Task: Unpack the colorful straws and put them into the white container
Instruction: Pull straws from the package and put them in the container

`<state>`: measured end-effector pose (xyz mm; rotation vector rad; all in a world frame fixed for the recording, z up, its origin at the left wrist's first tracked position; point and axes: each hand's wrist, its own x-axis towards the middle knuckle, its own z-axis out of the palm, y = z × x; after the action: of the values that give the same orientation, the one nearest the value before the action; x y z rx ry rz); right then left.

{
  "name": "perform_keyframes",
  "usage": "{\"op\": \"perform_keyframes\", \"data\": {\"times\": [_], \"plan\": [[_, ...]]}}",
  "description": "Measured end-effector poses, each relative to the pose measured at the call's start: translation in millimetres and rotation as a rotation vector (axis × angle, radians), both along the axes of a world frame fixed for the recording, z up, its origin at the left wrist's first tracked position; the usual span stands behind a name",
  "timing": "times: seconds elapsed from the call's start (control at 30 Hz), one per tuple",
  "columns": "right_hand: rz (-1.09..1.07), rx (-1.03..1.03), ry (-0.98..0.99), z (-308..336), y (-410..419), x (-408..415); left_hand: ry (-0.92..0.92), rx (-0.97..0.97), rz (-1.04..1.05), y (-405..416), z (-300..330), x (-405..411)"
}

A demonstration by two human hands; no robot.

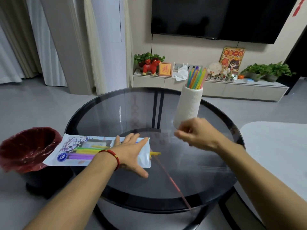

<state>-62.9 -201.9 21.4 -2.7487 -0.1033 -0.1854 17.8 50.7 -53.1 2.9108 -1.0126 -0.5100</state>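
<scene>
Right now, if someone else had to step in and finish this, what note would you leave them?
Left hand: flat and open, pressing the straw packet down on the glass table.
Right hand: closed and blurred in front of the white container's base; I cannot tell what its grip holds.
Done: a bunch of colorful straws already stands in the container.
Left: purple, green and yellow straws remain in the packet, a yellow one pokes out of its open end, and a thin pink straw lies loose on the table. Move them all into the container.
</scene>
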Motion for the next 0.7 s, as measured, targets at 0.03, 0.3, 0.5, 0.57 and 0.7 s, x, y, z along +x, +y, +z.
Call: {"op": "perform_keyframes", "data": {"times": [0.03,0.3,0.5,0.57,0.7], "plan": [[0.025,-0.084,0.130,-21,10,-10,0.005,0.033,-0.010,2,-3,2],[0.049,-0.248,0.188,-79,50,-27,-0.036,-0.022,-0.010,0,-4,6],[0.064,-0.489,-0.057,-72,39,-30,-0.168,-0.087,-0.075,-2,-2,-8],[0.092,-0.430,-0.093,-66,36,-32,-0.202,-0.127,-0.104,-2,-3,-14],[0.103,-0.197,-0.091,-73,48,-33,-0.270,-0.196,-0.155,-6,-7,-29]]}}
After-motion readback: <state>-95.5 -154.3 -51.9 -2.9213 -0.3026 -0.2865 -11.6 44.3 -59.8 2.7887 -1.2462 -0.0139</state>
